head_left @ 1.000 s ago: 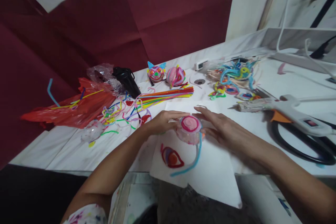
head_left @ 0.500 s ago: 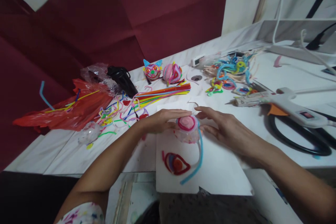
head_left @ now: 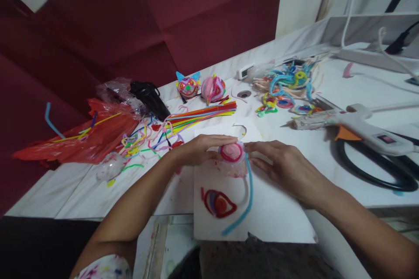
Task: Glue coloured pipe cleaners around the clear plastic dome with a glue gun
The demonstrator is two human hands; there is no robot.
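Note:
A clear round ball (head_left: pixel 237 170) bears a coiled pink, red and pale disc (head_left: pixel 232 152), from which a light blue pipe cleaner (head_left: pixel 250 196) curves down over the white sheet (head_left: pixel 275 222). From the left, my left hand (head_left: pixel 204 148) wraps its fingers and thumb against the ball. My right hand (head_left: pixel 273 154) is at the ball's right side, fingertips closed on the edge near the blue strip's upper end. Below the ball lies an eye shape (head_left: pixel 220 204) in red, blue and orange.
Pipe cleaners (head_left: pixel 203 115) lie behind my hands, with two decorated balls (head_left: pixel 188 87) farther back. A red plastic bag (head_left: pixel 78 133) is at left. On the right are a glue gun (head_left: pixel 363 126), black-handled scissors (head_left: pixel 347 161) and a coiled colourful pile (head_left: pixel 291 80).
My right fingers have moved slightly down and closer against the ball's right edge. The view has shifted a little; my left hand keeps its place on the ball.

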